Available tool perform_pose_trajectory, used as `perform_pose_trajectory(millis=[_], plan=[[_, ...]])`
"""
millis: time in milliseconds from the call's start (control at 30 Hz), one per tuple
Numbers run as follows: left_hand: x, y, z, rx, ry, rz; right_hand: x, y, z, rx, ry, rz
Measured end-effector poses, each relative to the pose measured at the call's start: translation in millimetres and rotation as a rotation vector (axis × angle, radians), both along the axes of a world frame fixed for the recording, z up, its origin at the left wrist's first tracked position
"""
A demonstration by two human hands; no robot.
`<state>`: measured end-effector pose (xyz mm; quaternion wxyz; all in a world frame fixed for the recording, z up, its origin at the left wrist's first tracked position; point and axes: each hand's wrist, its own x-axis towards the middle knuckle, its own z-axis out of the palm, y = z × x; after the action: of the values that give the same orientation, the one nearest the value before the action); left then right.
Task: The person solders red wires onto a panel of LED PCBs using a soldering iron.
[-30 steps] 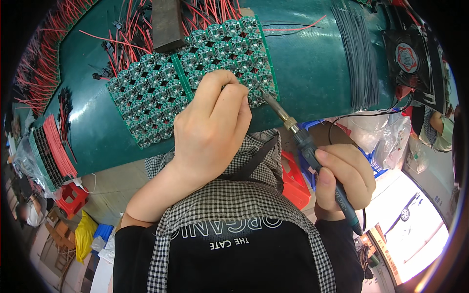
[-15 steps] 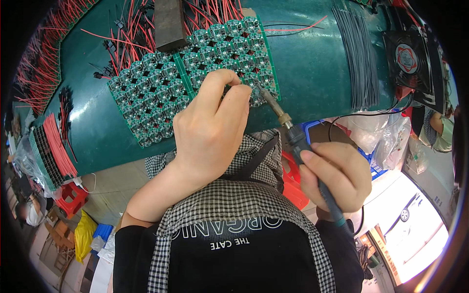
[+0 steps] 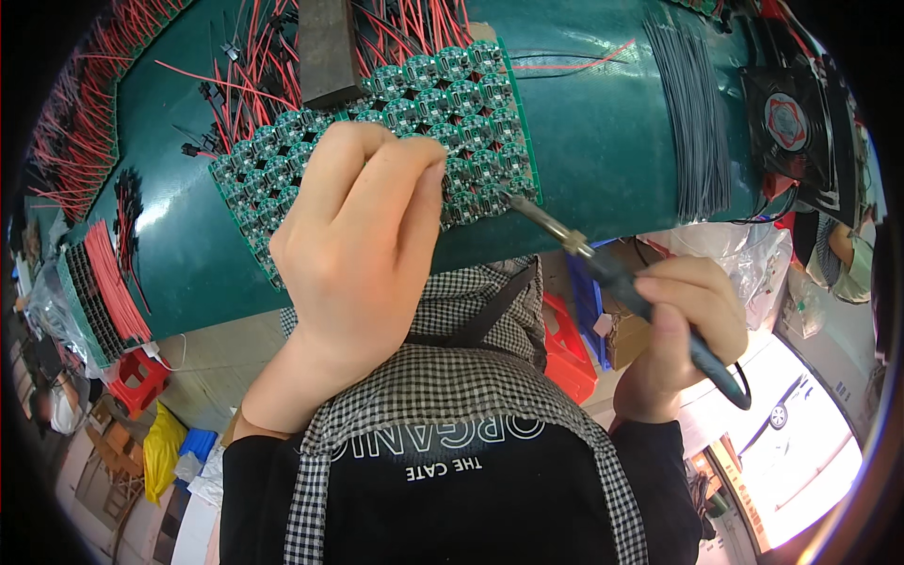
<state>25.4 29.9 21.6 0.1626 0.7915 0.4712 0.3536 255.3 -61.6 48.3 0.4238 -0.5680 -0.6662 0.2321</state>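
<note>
A soldering iron [image 3: 617,275] with a dark grey handle is gripped in my right hand [image 3: 692,315]. Its metal tip points up and left, at the near right corner of a panel of small green circuit boards [image 3: 490,122]. I cannot tell whether the tip touches a board. Over the middle of that panel is my left hand [image 3: 358,235], fingers bent and pinched together. Anything between those fingertips is hidden behind the hand, which also covers part of the boards. On the panel's far edge rests a dark rectangular block [image 3: 328,52], with red and black wires [image 3: 254,80] spreading out beyond it.
The table has a green mat [image 3: 593,113]. To the right lie a bundle of grey wires [image 3: 690,122] and a black fan [image 3: 789,122]. At left are cut red wires [image 3: 118,281] and another wired board panel [image 3: 89,104]. A red stool [image 3: 570,353] stands below the table edge.
My left hand has moved left across the panel, still pinched. My right hand has drawn the soldering iron right and nearer to me, its tip now lower, by the panel's corner.
</note>
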Motion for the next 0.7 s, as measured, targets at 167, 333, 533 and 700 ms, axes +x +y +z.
perform_pose_trajectory(millis=[167, 333, 533, 700], plan=[[10.5, 5.3, -6.9, -0.035, 0.009, -0.034, 1.6, 1.2, -1.8, 0.043, 0.016, -0.041], [12.6, 1.5, -10.4, -0.118, 0.0, -0.058, -1.2, 8.6, -3.5, 0.076, -0.06, 0.019], [14.6, 7.8, -22.6, 0.053, 0.004, -0.055, -5.7, 14.0, -4.2, 0.081, -0.066, 0.033], [17.3, 6.2, -22.7, 0.024, 0.023, -0.043, -8.6, 20.8, -8.5, 0.245, -0.163, 0.105]])
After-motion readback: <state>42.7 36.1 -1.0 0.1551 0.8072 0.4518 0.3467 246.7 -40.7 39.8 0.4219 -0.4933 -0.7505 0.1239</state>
